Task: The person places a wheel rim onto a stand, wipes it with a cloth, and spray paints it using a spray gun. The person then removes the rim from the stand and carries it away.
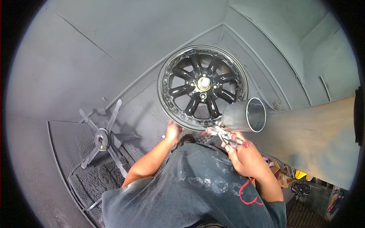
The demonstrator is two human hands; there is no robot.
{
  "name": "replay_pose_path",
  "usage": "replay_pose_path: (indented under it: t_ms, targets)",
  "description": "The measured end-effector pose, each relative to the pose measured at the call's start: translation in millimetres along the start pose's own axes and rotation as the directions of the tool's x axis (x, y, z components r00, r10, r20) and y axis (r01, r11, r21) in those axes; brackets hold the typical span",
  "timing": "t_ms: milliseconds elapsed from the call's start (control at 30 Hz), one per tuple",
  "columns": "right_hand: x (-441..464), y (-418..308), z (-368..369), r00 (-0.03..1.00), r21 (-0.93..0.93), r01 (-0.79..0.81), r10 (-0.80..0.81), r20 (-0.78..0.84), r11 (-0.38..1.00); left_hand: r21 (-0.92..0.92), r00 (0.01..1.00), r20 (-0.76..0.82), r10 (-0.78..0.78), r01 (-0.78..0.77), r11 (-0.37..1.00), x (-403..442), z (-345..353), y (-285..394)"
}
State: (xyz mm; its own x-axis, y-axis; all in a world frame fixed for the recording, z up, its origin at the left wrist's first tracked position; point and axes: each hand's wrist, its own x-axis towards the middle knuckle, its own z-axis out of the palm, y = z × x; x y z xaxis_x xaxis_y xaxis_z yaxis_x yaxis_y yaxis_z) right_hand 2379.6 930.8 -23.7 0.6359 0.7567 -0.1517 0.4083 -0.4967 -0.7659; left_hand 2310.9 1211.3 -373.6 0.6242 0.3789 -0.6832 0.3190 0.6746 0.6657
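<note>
A glossy black multi-spoke car wheel point(195, 104) with a bright silver outer lip stands in front of me, a metal nut at its hub. My left hand point(173, 132) is closed at the lower left edge of the wheel, its fingertips partly hidden by the lip. My right hand point(243, 154) is wrapped round a spray gun point(224, 136) with red knobs. A grey metal cup point(237, 115) sits on the gun, its round end facing right and overlapping the wheel's lower right edge. A red hose point(242, 193) hangs below my right wrist.
A grey-coated stand with several arms point(102, 138) is at the left. Grey booth walls point(83, 57) surround the wheel. A tan panel point(308, 133) extends along the right. Beyond it are cardboard boxes point(284, 178) and another black wheel point(300, 189).
</note>
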Motion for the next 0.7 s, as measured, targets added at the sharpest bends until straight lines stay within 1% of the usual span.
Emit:
replay_pose_path:
  t_ms: [33, 67, 100, 133, 167, 200, 233, 267, 300, 367, 400, 433, 500, 533, 567, 633, 667, 700]
  targets:
    - [1, 0, 1, 0.999, 0.054, 0.034, -0.034, 0.005, 0.998, -0.019, 0.999, -0.032, -0.017, 0.016, 1.0, -6, 4, -8]
    - [2, 2, 3, 1.0, 0.048, 0.016, -0.016, 0.002, 0.999, -0.019, 0.999, -0.032, -0.017, 0.016, 1.0, -12, 7, -15]
    - [3, 4, 4, 1.0, 0.048, 0.016, -0.016, 0.001, 0.999, -0.031, 0.999, 0.021, -0.047, 0.048, 0.998, -19, 10, -21]
    - [4, 5, 4, 1.0, 0.005, 0.008, -0.008, -0.023, 1.0, -0.042, 0.994, 0.073, -0.077, 0.08, 0.996, -24, 11, -24]
    - [5, 6, 3, 0.999, -0.037, 0.001, -0.002, -0.047, 0.999, -0.044, 0.994, 0.073, -0.075, 0.079, 0.996, -32, 12, -20]
    - [5, 7, 1, 0.999, -0.041, 0.003, -0.005, -0.046, 0.999, 0.083, 0.97, 0.152, -0.192, 0.181, 0.98, -41, 13, -13]
    - [4, 9, -2, 0.994, -0.062, 0.008, -0.014, -0.109, 0.998, 0.217, 0.925, 0.216, -0.313, 0.267, 0.939, -46, 13, -7]
    - [3, 10, -4, 0.985, -0.082, 0.009, -0.023, -0.17, 0.997, 0.315, 0.888, 0.251, -0.386, 0.302, 0.9, -46, 10, -2]
    - [0, 12, -7, 0.986, -0.086, 0.008, -0.023, -0.168, 0.996, 0.312, 0.887, 0.253, -0.386, 0.303, 0.9, -47, 7, 2]
    - [-7, 16, -14, 0.97, -0.172, -0.112, 0.07, -0.232, 0.979, 0.376, 0.866, 0.266, -0.424, 0.312, 0.872, -49, 2, 11]
    - [-5, 10, -18, 0.946, -0.133, -0.114, 0.067, -0.316, 0.984, 0.38, 0.887, 0.217, -0.407, 0.307, 0.873, -43, -3, 13]
    - [-7, 11, -22, 0.947, -0.136, -0.112, 0.064, -0.316, 0.984, 0.378, 0.888, 0.22, -0.404, 0.304, 0.875, -34, -10, 13]
    - [-14, 16, -31, 0.932, -0.19, -0.165, 0.09, -0.351, 0.968, 0.252, 0.933, 0.131, -0.336, 0.296, 0.921, -22, -16, 23]
    - [-13, 10, -33, 0.909, -0.071, -0.217, 0.175, -0.378, 0.974, 0.237, 0.939, 0.124, -0.321, 0.286, 0.928, -17, -20, 28]
    - [-12, 4, -37, 0.908, -0.074, -0.216, 0.172, -0.382, 0.974, 0.237, 0.939, 0.128, -0.318, 0.282, 0.93, -7, -27, 30]
    - [-7, -7, -46, 0.917, 0.054, -0.296, 0.3, -0.261, 0.954, 0.185, 0.958, 0.153, -0.242, 0.213, 0.959, 19, -40, 29]
    - [-4, -10, -49, 0.916, 0.051, -0.294, 0.297, -0.268, 0.954, 0.187, 0.97, 0.132, -0.205, 0.179, 0.966, 21, -34, 37]
    - [0, -13, -52, 0.945, 0.053, -0.245, 0.251, -0.211, 0.968, 0.187, 0.969, 0.138, -0.203, 0.175, 0.967, 37, -37, 37]
